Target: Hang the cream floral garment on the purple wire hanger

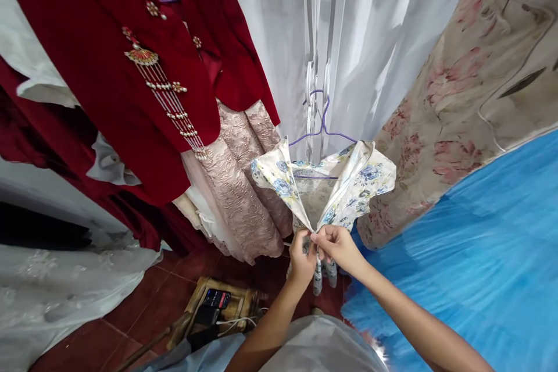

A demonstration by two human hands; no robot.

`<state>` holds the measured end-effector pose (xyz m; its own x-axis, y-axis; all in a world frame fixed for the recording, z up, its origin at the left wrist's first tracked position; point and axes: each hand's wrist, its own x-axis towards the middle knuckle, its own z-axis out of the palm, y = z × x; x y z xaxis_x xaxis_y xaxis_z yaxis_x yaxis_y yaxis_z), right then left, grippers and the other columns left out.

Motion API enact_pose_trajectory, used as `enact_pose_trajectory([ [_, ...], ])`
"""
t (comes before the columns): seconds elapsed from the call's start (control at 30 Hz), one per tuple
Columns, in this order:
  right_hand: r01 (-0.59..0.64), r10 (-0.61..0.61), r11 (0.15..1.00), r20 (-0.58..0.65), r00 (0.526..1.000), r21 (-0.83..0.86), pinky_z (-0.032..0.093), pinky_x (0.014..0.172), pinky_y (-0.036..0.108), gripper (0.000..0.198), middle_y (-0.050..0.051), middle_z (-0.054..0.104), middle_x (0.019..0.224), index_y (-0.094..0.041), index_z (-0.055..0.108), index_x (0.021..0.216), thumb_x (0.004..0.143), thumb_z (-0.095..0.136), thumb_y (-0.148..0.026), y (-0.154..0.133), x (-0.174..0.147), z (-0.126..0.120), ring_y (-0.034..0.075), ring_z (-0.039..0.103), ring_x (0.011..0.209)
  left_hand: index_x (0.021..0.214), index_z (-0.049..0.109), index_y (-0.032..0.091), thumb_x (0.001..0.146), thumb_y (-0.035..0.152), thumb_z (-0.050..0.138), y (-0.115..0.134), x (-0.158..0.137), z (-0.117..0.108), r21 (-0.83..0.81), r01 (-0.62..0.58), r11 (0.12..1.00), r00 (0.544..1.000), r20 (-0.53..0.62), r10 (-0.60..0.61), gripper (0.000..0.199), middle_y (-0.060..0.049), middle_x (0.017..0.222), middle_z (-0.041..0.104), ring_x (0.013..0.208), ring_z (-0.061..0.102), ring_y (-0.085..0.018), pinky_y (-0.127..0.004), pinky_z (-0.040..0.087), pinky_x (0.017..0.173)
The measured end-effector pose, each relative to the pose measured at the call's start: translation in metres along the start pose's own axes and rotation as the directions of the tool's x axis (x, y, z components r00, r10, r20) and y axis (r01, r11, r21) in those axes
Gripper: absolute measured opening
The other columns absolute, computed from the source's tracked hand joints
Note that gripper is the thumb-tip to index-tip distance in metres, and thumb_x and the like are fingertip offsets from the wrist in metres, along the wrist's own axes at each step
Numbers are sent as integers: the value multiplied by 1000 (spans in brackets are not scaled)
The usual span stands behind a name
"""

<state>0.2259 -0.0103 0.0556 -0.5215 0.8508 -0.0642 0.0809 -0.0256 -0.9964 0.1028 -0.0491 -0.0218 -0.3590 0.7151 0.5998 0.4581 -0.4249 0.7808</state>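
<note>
A white dress with blue flowers (365, 177) hangs in front of me on a purple wire hanger (323, 128). Its neckline falls open in a V, and the two edges meet low down between my hands. My left hand (301, 258) pinches the left edge at the bottom of the V. Close against it, my right hand (335, 246) pinches the other edge with thumb and forefinger. Whatever small fastening may lie between the fingertips is hidden. Below my hands, the lower part of the dress hangs down in narrow folds.
A dark red velvet jacket (108, 70) with beaded ornaments hangs at left over a pink brocade skirt (248, 186). At right are a floral beige fabric (418, 145) and blue tulle (471, 244). A phone (217, 299) lies on a wooden stool (244, 304) below.
</note>
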Motion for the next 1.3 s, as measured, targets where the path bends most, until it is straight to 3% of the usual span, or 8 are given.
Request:
enact_pose_trajectory([
  [0.13,-19,53,961,-117,992,276,23,34,22,46,0,60,46,-19,60,61,72,80,-58,-18,14,-1,7,38,31,91,60,19,97,25,55,1,15,0,-22,-36,999,996,85,38,9,-4,84,66,80,65,-17,-27,53,77],
  [0.4,128,42,775,-252,967,619,17,29,18,36,-7,51,46,-14,68,68,59,93,-37,-102,85,-15,1,29,33,87,58,20,95,20,57,-21,25,-37,70,-81,994,967,245,62,8,-4,82,67,78,66,-17,-26,52,74],
  [0.6,152,20,712,-236,972,685,19,29,13,27,-10,48,46,-15,63,70,68,89,-25,-139,112,-23,0,28,34,86,60,20,94,19,57,-57,25,-63,117,-71,991,944,327,29,8,-4,82,67,78,66,-17,-27,54,73],
  [0.73,214,-42,787,-296,954,578,19,31,15,31,-9,47,45,-15,65,71,66,90,-34,-148,108,-23,1,30,34,84,59,19,92,20,60,-70,27,-65,91,-102,991,928,367,62,8,-3,79,65,77,66,-18,-28,54,73],
  [0.9,345,-256,923,-400,880,169,22,33,20,37,-2,57,48,-16,68,68,70,84,-50,-151,89,-21,6,39,35,123,59,19,98,26,58,-17,113,-59,0,-299,954,944,145,296,26,-11,111,66,91,64,-18,-31,54,80],
  [1.0,374,-335,927,-409,849,18,27,35,21,38,-1,59,49,-17,66,67,74,80,-52,-150,81,-21,7,41,36,140,52,23,104,28,47,32,191,-51,-19,-440,898,887,146,438,37,-14,136,58,90,64,-15,-32,54,84],
  [1.17,418,-393,908,-417,819,-34,31,39,24,36,-2,57,49,-18,63,68,79,76,-51,-136,88,-26,8,41,37,105,69,19,105,28,47,69,263,-28,0,-610,793,712,441,547,23,-5,99,69,95,65,-17,-31,52,87],
  [1.3,425,-407,902,-483,775,-77,29,41,25,37,-4,52,44,-21,57,63,81,72,-48,-114,102,-22,9,37,38,92,67,17,103,24,50,77,263,-14,62,-644,762,717,396,574,21,-4,89,68,87,65,-16,-28,50,79],
])
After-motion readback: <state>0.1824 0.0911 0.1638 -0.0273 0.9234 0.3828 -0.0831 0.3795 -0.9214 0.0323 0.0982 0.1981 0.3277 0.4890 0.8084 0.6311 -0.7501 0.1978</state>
